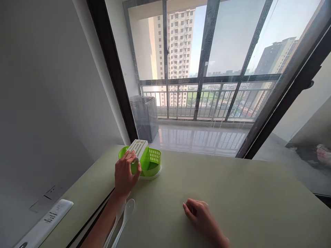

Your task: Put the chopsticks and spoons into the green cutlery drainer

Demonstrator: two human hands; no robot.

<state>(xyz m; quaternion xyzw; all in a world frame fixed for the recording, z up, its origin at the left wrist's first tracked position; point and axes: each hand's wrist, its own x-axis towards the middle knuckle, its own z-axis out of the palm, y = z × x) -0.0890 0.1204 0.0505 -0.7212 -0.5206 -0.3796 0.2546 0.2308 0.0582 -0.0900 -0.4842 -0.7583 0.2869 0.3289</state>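
A green plastic utensil holder (151, 164) with a white slotted top (141, 146) and a white base stands near the far left of the table. My left hand (126, 172) grips its near side, fingers over the white top and thumb lower on the green front. Beneath my left forearm lie two white spoons (128, 207), one partly hidden by the arm. Two long black sticks (89, 220), probably chopsticks, run beside them, partly covered by the same forearm. Loosely curled, my right hand (198, 212) rests low over the table with nothing visible in it.
The pale green tabletop (232, 186) ends at a glass sliding door. A white power strip (49, 220) lies along the left edge by the grey wall. Beyond the glass stand a dark grey appliance (144, 117) and a balcony railing.
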